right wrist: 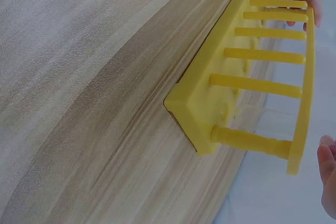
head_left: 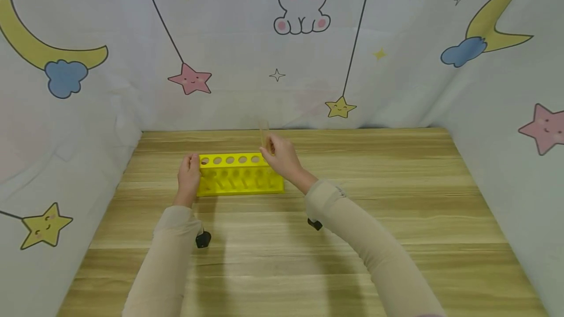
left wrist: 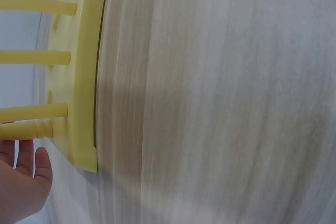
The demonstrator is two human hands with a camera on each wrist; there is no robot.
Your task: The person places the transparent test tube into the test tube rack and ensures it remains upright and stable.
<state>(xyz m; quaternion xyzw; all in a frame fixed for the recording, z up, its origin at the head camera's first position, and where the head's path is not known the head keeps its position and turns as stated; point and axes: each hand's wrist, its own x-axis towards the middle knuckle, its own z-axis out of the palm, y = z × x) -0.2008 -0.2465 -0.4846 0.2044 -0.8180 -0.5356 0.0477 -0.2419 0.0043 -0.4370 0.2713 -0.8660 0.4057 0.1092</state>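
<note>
A yellow test tube rack point(head_left: 240, 192) with a row of holes along its top stands on the wooden table. My left hand point(head_left: 188, 178) grips the rack's left end; in the left wrist view its fingers point(left wrist: 43, 163) lie against the end post. At the rack's right end, my right hand point(head_left: 285, 159) pinches a clear test tube point(head_left: 264, 133) upright over the last hole. In the right wrist view a faint see-through tube point(right wrist: 265, 113) shows between the rack's top and base. The tube's lower part is hard to make out.
The wood-grain table point(head_left: 396, 185) reaches out on both sides of the rack. A white cloth point(head_left: 246, 48) printed with stars, moons and a rabbit hangs behind and at both sides. Small black devices point(head_left: 203, 239) sit under both wrists.
</note>
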